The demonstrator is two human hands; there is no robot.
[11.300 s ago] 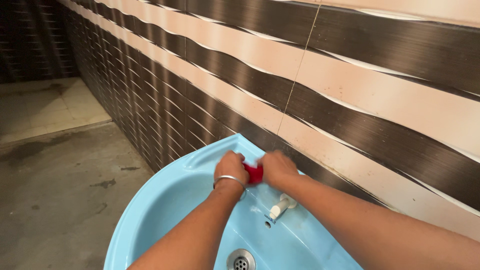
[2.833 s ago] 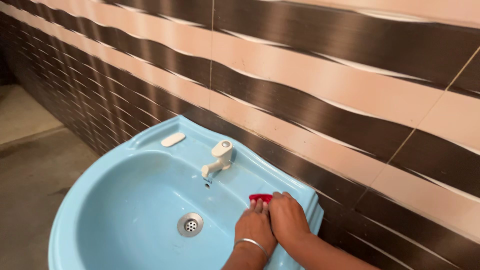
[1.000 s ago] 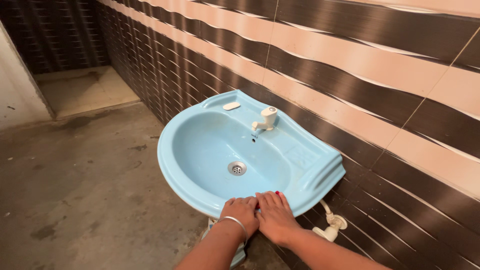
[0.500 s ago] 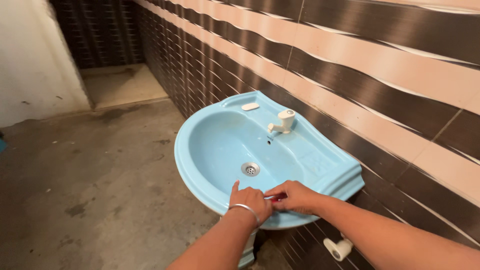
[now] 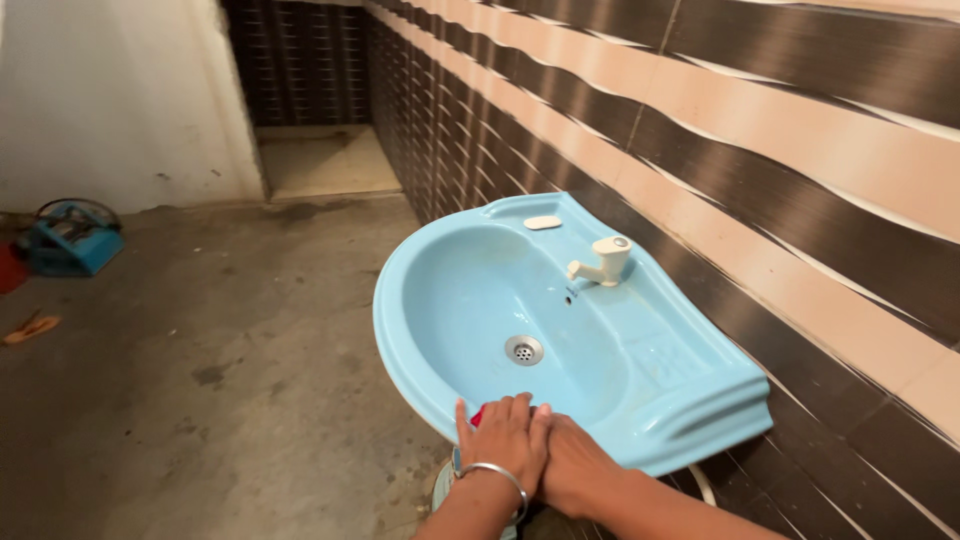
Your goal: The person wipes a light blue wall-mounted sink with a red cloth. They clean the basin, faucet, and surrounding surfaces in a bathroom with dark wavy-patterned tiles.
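Your left hand (image 5: 503, 436) lies flat, fingers together, on the near rim of the light blue sink (image 5: 450, 290), pressing down on a red cloth (image 5: 478, 415). Only a sliver of the cloth shows at your fingertips, so you cannot tell which way it runs or where its long side lies. Your right hand (image 5: 570, 465) sits just beside the left, touching it, palm down over the same rim; whether it grips the cloth cannot be told. A metal bangle (image 5: 490, 472) circles your left wrist. The sink's long side runs along the striped wall (image 5: 760, 150), with the white tap (image 5: 603, 262) pointing into the bowl toward the drain (image 5: 523, 350).
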